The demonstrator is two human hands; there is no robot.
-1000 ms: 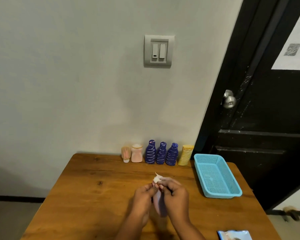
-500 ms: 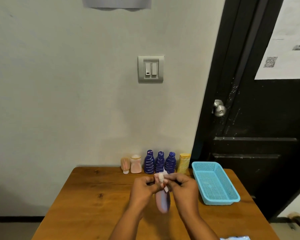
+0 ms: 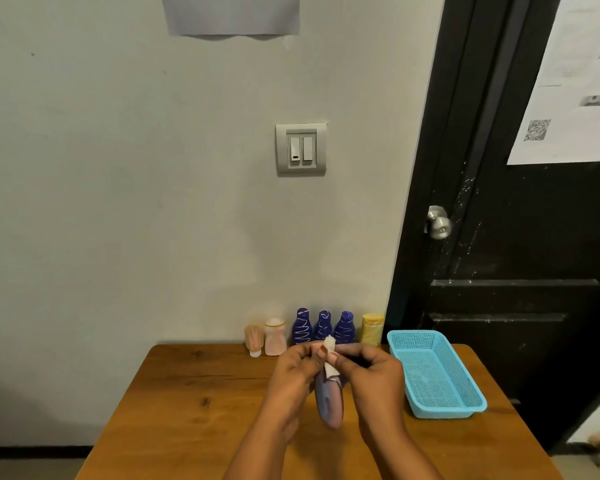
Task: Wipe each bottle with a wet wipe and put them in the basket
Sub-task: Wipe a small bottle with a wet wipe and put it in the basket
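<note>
The left hand [image 3: 291, 379] is gripping the lilac bottle [image 3: 330, 405] steady over the counter [image 3: 187, 393] while the right hand [image 3: 374, 379], apparently pinching the wet wipe [image 3: 329, 363], is rubbing its neck; basket [image 3: 444, 412] waiting at three o'clock.

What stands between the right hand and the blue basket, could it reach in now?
Probably yes. The blue basket sits open beside the right hand, with bare table between them. But that hand is pinching the wet wipe on the bottle the left hand holds.
</note>
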